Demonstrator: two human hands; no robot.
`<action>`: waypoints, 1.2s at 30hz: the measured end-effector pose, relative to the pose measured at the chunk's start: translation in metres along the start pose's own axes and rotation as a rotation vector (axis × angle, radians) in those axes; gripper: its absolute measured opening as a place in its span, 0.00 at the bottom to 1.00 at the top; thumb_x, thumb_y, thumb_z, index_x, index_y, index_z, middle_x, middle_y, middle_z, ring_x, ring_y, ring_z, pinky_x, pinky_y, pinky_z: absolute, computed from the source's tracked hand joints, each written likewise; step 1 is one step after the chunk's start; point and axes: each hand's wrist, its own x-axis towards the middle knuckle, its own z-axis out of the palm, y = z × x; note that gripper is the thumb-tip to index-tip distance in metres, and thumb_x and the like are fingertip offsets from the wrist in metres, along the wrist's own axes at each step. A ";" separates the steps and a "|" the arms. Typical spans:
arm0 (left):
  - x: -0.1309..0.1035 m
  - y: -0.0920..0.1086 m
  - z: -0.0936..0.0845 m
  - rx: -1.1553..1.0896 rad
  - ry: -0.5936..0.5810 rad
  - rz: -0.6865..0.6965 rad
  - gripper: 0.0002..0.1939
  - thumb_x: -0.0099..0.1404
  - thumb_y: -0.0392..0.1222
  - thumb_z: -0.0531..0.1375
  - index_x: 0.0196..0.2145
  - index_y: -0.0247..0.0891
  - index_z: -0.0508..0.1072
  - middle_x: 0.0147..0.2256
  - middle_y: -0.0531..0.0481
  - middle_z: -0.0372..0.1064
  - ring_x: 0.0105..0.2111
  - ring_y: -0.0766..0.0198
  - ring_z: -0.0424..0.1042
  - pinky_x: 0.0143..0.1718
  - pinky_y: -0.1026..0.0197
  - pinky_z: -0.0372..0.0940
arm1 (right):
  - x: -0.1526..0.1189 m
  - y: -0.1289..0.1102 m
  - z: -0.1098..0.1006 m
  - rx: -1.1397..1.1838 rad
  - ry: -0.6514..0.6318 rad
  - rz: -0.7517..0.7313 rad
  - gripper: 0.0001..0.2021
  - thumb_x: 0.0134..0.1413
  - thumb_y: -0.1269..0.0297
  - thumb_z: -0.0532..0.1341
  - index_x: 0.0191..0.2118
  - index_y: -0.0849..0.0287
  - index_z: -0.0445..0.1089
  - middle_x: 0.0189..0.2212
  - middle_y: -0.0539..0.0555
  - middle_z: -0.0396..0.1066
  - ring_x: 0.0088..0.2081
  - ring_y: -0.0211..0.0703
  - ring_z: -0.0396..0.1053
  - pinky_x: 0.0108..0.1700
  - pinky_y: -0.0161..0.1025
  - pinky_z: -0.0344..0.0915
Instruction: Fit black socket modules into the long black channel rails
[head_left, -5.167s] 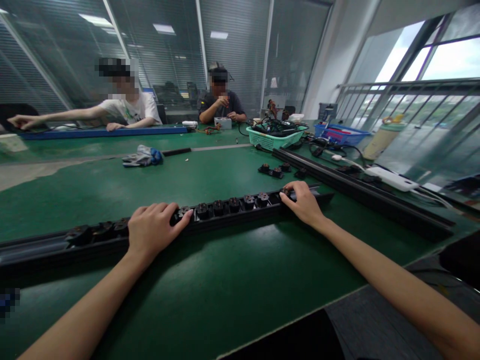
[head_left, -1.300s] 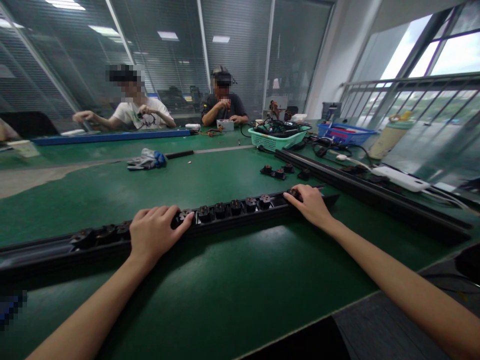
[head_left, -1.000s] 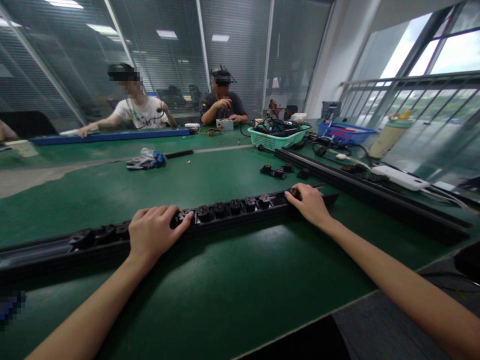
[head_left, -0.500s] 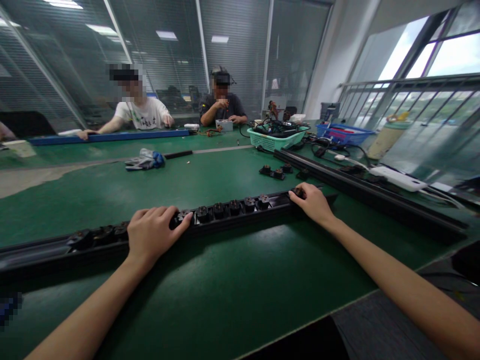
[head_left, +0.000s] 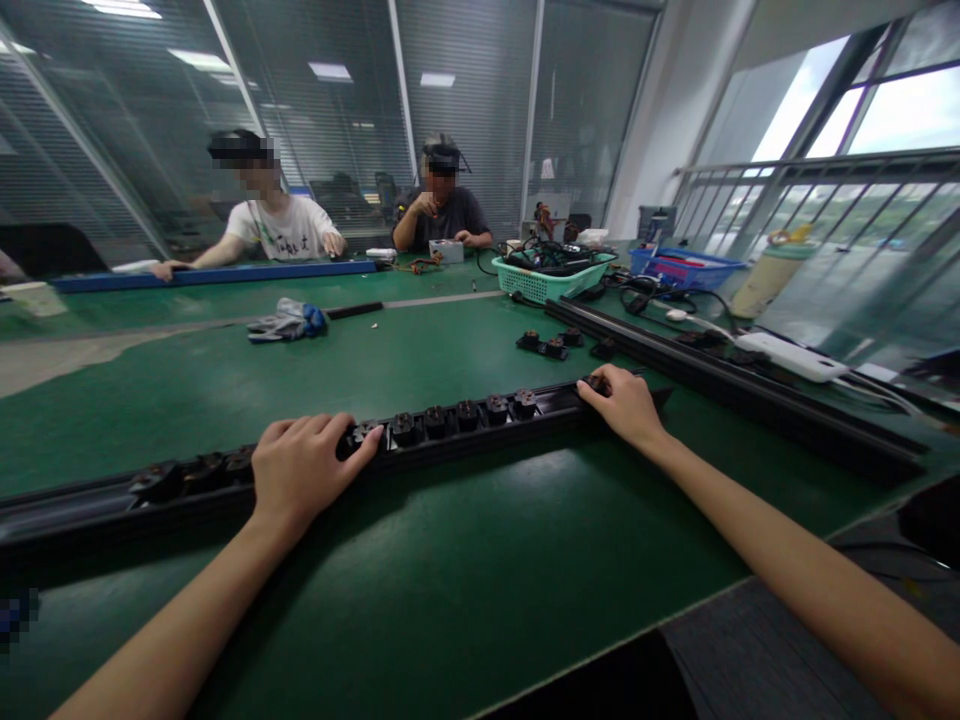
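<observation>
A long black metal channel point(head_left: 457, 447) lies across the green table in front of me. Along it sits a row of black socket modules point(head_left: 466, 414), their round backs facing up. My left hand point(head_left: 306, 468) is closed over the channel left of middle, its thumb beside one of the modules; the palm hides part of the row. Near the channel's right end, my right hand point(head_left: 624, 402) pinches a single socket module point(head_left: 596, 383) between thumb and fingers. Whether that module is seated in the channel, I cannot tell.
Loose socket modules point(head_left: 553, 344) lie beyond the channel. At right are long black rails point(head_left: 720, 385), a white power strip point(head_left: 795, 358) and a blue basket point(head_left: 686, 268). A green basket point(head_left: 536, 285) holds cables. Gloves point(head_left: 286, 320) lie further back. Two people sit across the table.
Both hands keep their places on the channel and the module. The whole view has shifted very slightly; one person across the table has turned their head a little.
</observation>
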 end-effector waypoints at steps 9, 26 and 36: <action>0.000 -0.001 0.002 0.015 0.002 0.007 0.27 0.70 0.63 0.47 0.35 0.39 0.75 0.35 0.43 0.76 0.38 0.52 0.73 0.42 0.52 0.58 | 0.001 0.005 -0.001 -0.015 0.034 0.018 0.15 0.57 0.49 0.57 0.34 0.57 0.67 0.34 0.56 0.73 0.37 0.49 0.68 0.42 0.44 0.60; -0.001 -0.002 0.003 0.023 0.026 0.019 0.28 0.70 0.63 0.48 0.34 0.38 0.75 0.34 0.43 0.76 0.37 0.51 0.73 0.42 0.52 0.58 | 0.003 0.011 -0.001 -0.022 0.021 0.069 0.16 0.55 0.48 0.57 0.33 0.57 0.67 0.34 0.55 0.72 0.38 0.48 0.67 0.42 0.43 0.59; -0.001 -0.002 0.002 0.004 0.015 0.010 0.27 0.70 0.62 0.48 0.34 0.38 0.75 0.34 0.42 0.76 0.37 0.50 0.73 0.41 0.52 0.57 | 0.005 0.015 -0.002 -0.049 0.036 0.077 0.16 0.54 0.48 0.57 0.32 0.57 0.67 0.33 0.55 0.72 0.37 0.48 0.67 0.42 0.43 0.59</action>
